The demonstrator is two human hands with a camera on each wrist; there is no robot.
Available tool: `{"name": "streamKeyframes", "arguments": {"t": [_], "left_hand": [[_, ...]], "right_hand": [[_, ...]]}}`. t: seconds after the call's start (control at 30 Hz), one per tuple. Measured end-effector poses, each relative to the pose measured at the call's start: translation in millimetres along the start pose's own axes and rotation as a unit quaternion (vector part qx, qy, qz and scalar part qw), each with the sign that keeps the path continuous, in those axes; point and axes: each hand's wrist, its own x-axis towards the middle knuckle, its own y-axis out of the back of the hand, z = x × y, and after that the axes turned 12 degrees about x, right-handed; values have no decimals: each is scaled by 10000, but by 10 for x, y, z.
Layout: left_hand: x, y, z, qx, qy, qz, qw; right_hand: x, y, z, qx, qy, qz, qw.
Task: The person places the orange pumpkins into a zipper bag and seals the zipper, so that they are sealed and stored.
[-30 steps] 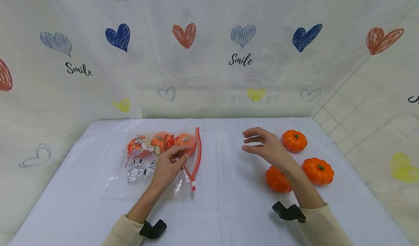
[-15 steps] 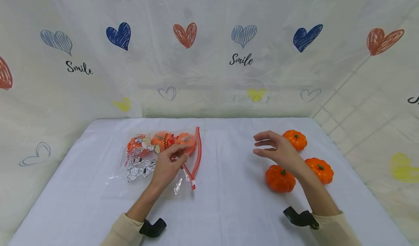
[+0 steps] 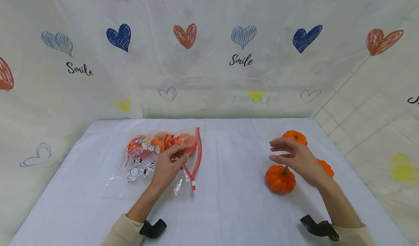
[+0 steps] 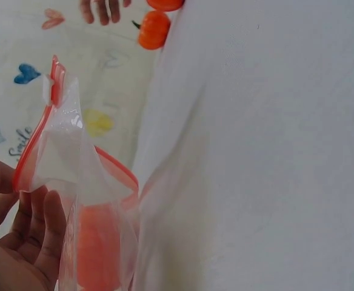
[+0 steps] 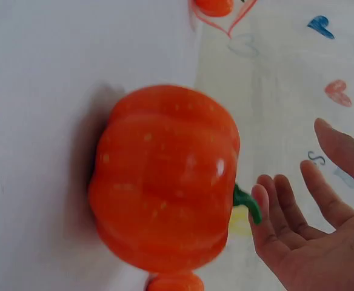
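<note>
- From the head view we take in the white-covered desk (image 3: 235,206) from side to side, with a clear printed zip bag (image 3: 144,171) on the left and the front pumpkin (image 3: 280,179), rear pumpkin (image 3: 299,137) and right pumpkin (image 3: 326,167) loose on the right.
- In the left wrist view we see the bag's mouth gaping, its red zip edges (image 4: 119,166) parted; the head view gives us only a narrow loop there.
- The right wrist view brings us close to the front pumpkin, its curved green stem (image 5: 247,203) beside the fingertips.
- The bag lies flat-bottomed on the desk, cartoon animals printed across it, with orange bagged pumpkins (image 4: 98,245) showing through the film.
- We find the front pumpkin glossy, ribbed and lightly speckled, sitting stem up.
- The left grip (image 3: 168,166) pinches the bag at its open mouth, thumb against fingers.
- The right grip (image 3: 296,157) holds nothing: its fingers bend loosely, thumb well apart. It hangs just above and behind the front pumpkin, partly hiding the rear and right ones from the head view. We cannot tell whether it touches the stem.
</note>
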Motion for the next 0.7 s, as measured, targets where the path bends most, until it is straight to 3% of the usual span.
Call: {"name": "streamKeyframes", "arguments": {"t": [0.27, 0.7], "left_hand": [[7, 2, -16, -52, -18, -21, 10000], [5, -2, -20, -26, 43, -46, 10000]], "right_hand": [[-37, 167, 127, -118, 4, -107, 9999], [-103, 337, 333, -370, -194, -747, 9963]]}}
